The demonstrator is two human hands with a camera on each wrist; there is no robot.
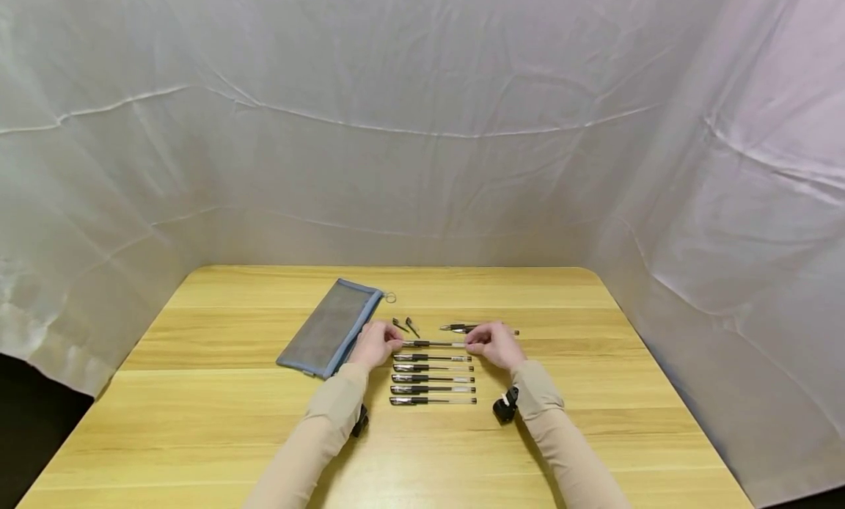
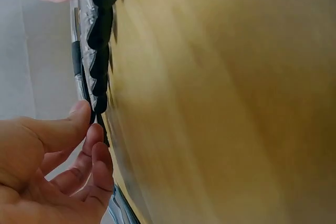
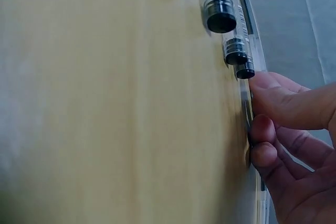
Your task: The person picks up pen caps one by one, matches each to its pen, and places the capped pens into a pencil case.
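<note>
A clear gel pen with a black grip lies crosswise between the two hands, at the far end of a row of similar pens. My left hand pinches its capped end between thumb and fingers. At the opposite end, the thumb and fingers of my right hand pinch the pen's tail. The left wrist view shows the held pen just beyond the row's black cap ends. Nearer me, several capped pens lie parallel, caps to the left.
A grey mesh pouch with blue edging lies left of the pens, partly behind the left hand. Two small black pieces sit beyond the row. More pens lie behind the right hand. Grey cloth hangs around the wooden table.
</note>
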